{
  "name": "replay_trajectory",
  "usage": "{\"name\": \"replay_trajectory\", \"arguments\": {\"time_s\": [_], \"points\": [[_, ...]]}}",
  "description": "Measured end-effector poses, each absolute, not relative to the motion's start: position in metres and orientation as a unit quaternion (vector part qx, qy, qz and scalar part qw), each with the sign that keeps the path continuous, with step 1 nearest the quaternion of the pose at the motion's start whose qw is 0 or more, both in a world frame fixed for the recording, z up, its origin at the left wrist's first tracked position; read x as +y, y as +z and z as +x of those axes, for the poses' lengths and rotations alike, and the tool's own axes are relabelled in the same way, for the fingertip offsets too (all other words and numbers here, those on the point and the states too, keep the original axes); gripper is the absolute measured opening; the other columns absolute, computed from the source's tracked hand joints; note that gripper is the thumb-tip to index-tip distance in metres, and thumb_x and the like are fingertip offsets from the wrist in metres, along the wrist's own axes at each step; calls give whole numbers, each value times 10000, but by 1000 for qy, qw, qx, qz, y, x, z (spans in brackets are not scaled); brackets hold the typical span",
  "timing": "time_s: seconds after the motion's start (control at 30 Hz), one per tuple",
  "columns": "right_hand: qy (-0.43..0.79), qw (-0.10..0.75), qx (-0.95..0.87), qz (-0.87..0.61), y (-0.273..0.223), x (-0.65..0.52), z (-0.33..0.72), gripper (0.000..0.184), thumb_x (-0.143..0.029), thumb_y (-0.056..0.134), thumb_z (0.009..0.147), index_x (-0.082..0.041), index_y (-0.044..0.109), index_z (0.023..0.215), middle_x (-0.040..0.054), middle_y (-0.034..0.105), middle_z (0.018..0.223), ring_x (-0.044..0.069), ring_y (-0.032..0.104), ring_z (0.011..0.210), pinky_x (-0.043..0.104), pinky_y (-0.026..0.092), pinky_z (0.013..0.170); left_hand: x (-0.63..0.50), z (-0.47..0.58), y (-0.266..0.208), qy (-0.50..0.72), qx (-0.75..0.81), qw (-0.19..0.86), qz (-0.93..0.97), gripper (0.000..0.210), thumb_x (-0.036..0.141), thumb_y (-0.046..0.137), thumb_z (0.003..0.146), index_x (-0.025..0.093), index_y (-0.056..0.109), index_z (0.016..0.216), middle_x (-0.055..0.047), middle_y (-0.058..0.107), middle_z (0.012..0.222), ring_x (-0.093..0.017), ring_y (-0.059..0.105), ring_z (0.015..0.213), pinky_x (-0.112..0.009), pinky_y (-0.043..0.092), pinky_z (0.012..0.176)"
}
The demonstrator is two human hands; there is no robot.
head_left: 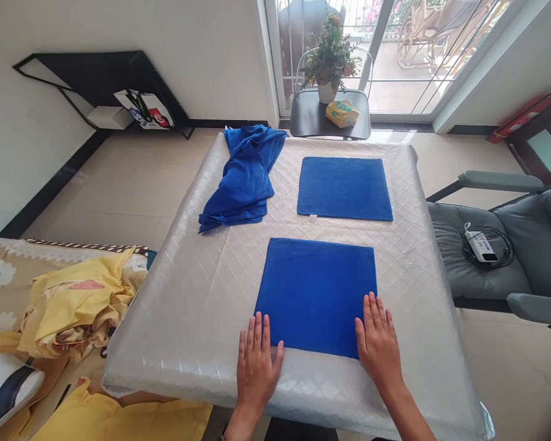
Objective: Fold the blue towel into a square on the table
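A blue cloth [319, 294] lies flat and spread out near the front of the table. My left hand [258, 362] rests palm down at its lower left corner, fingers stretched out. At the lower right corner, my right hand [379, 337] lies flat with fingers extended, partly over the cloth's edge. Beyond it, a second blue cloth [344, 188] is laid flat, with a small white tag on its near edge. To the far left sits a crumpled heap of blue cloths [248, 177]. Neither hand grasps anything.
A silvery quilted cover [202, 294] drapes the table [413, 269]. Behind it, a chair [303, 119] holds a potted plant [329, 61] and a tissue pack [342, 114]. A grey armchair [454, 245] with a cabled white device [481, 246] stands right. Yellow fabric [82, 288] lies left.
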State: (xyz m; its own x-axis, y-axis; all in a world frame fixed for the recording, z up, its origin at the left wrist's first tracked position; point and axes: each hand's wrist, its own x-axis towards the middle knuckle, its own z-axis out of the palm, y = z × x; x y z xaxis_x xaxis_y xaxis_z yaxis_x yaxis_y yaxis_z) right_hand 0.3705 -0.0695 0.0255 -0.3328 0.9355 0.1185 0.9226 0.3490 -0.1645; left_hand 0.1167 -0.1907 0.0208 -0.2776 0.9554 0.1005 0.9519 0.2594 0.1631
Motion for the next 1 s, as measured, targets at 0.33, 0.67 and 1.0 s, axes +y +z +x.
{"name": "replay_trajectory", "arguments": {"time_s": [0.33,0.67,1.0], "points": [[27,86,-827,-555,-1,-66,375,685,-280,310,1036,-165,-61,1601,121,222,1648,271,202,1522,498,240,1212,-86,233,29,154,642,99,744,650,412,424,1001,170,242,1577,-76,254,1644,-227,213,1524,-434,296,1231],[33,87,-816,-571,0,-65,372,673,-317,297,1042,-165,-45,1602,123,251,1640,268,229,1515,493,239,1212,-83,199,14,128,679,98,716,671,485,387,1010,216,182,1590,-57,240,1645,-223,231,1519,-457,279,1234],[32,82,-812,-577,4,-67,371,670,-330,294,1047,-179,-46,1604,105,253,1638,255,219,1518,489,214,1227,-131,101,5,118,812,44,570,699,460,360,1019,210,58,1598,-111,203,1658,-282,208,1523,-551,260,1219]]}}
